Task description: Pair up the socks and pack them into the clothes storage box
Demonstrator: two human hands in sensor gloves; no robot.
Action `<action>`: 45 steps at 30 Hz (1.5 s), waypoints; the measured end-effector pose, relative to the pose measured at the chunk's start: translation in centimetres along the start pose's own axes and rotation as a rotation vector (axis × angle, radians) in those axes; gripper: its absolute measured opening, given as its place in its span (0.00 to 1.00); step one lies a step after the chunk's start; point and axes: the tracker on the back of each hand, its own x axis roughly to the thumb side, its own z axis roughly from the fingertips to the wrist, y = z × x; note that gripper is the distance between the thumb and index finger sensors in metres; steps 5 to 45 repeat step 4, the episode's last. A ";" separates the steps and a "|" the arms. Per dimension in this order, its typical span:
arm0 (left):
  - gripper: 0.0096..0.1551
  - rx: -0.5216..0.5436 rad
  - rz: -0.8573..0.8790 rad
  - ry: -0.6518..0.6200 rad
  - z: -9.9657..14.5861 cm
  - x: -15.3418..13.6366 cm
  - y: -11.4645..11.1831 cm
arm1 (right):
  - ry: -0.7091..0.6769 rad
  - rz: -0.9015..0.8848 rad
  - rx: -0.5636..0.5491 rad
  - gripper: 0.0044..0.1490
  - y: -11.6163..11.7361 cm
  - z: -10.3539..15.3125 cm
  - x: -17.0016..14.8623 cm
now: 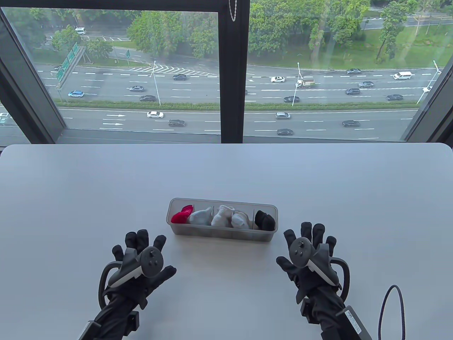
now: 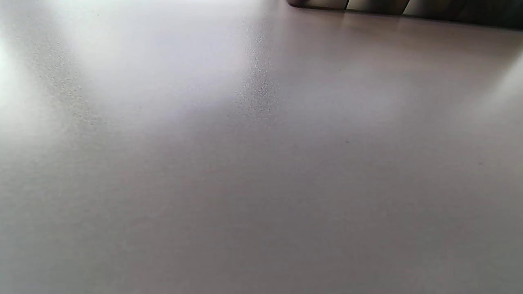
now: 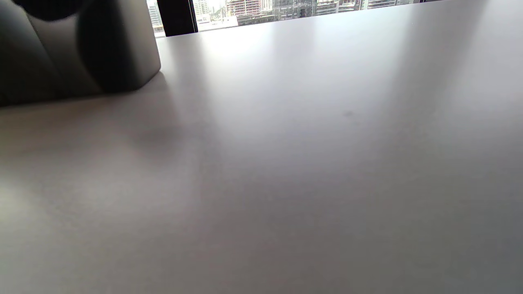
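A clear divided storage box (image 1: 222, 234) stands in the middle of the white table (image 1: 226, 170). Inside it sit a red sock bundle (image 1: 181, 215), grey-white bundles (image 1: 221, 216) and a black bundle (image 1: 265, 219). My left hand (image 1: 143, 248) lies flat on the table to the box's lower left, fingers straight, holding nothing. My right hand (image 1: 309, 237) lies flat just right of the box, also holding nothing. The right wrist view shows the box's end wall (image 3: 77, 53) at the top left. The left wrist view catches only the box's base (image 2: 408, 8) along the top edge.
A black cable loop (image 1: 391, 311) lies at the table's front right corner. A large window with a dark centre post (image 1: 233, 71) stands right behind the table's far edge.
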 end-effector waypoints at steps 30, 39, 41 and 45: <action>0.49 0.004 -0.006 -0.002 0.0 0.1 0.0 | 0.002 -0.008 -0.005 0.50 0.0 0.0 -0.1; 0.49 0.004 -0.006 -0.002 0.0 0.1 0.0 | 0.002 -0.008 -0.005 0.50 0.0 0.0 -0.1; 0.49 0.004 -0.006 -0.002 0.0 0.1 0.0 | 0.002 -0.008 -0.005 0.50 0.0 0.0 -0.1; 0.49 0.004 -0.006 -0.002 0.0 0.1 0.0 | 0.002 -0.008 -0.005 0.50 0.0 0.0 -0.1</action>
